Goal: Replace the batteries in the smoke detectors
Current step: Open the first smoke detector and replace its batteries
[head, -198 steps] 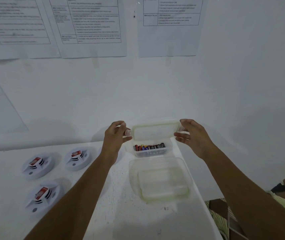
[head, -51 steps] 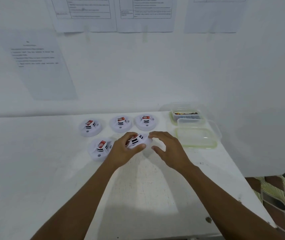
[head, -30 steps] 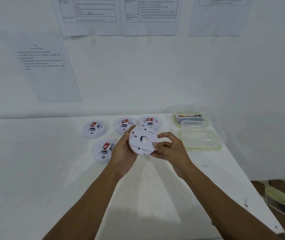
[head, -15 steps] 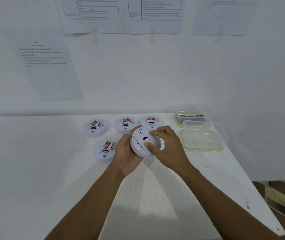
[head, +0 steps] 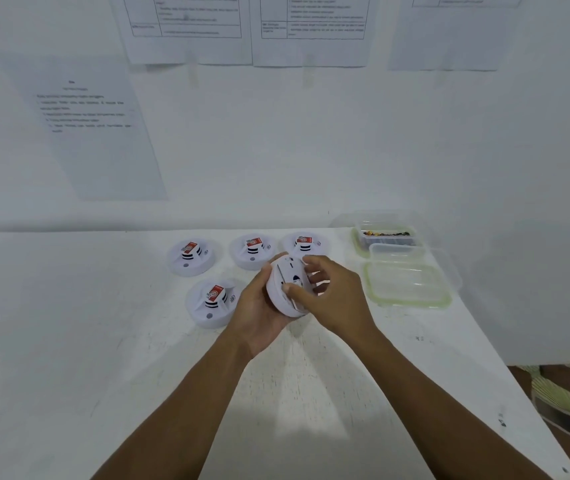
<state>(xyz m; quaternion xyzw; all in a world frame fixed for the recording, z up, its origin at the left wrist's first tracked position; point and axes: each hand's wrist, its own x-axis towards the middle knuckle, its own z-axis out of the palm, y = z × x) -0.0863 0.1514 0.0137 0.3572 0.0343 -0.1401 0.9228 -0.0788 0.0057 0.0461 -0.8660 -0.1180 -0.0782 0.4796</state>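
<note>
My left hand (head: 259, 313) cups the lifted smoke detector (head: 285, 292) from the left and below. My right hand (head: 332, 299) grips its right edge, thumb laid on the back face, fingers curled behind. The unit stands tilted on edge above the table (head: 69, 341), between both palms. Just left lies a fourth detector (head: 212, 301). Beyond it is a row of three detectors (head: 253, 251). Far right sit a clear lid (head: 406, 284) and, behind it, the battery box (head: 385, 235).
</note>
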